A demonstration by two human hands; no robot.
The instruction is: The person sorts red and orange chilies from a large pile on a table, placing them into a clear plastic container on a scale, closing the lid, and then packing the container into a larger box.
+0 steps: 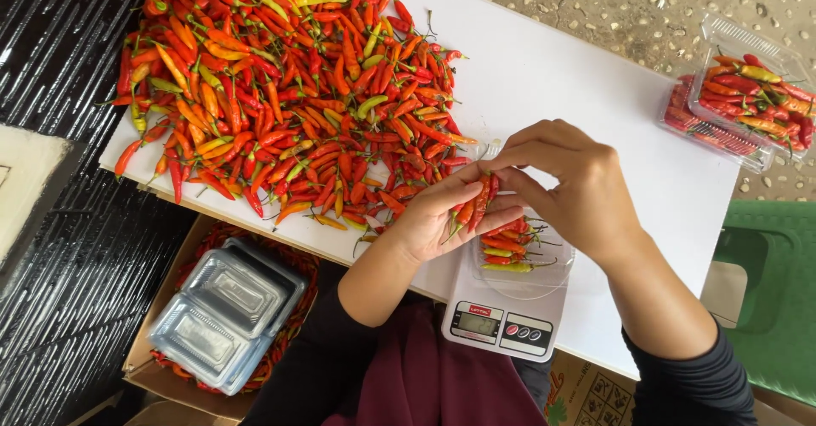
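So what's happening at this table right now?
A person holds a few chillies between the left hand and right hand, just above a clear tray on a small scale. The tray already has some chillies in it. A big chilli pile covers the left of the white table. Filled clear boxes sit at the far right edge, and empty ones lie in a carton below.

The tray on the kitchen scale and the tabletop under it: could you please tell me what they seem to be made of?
The tray looks like thin clear plastic: the chillies inside and the kitchen scale show through its glossy rim. The tabletop is a smooth, matte white board, possibly laminate or painted wood; its core cannot be seen. The scale's body looks like white moulded plastic.
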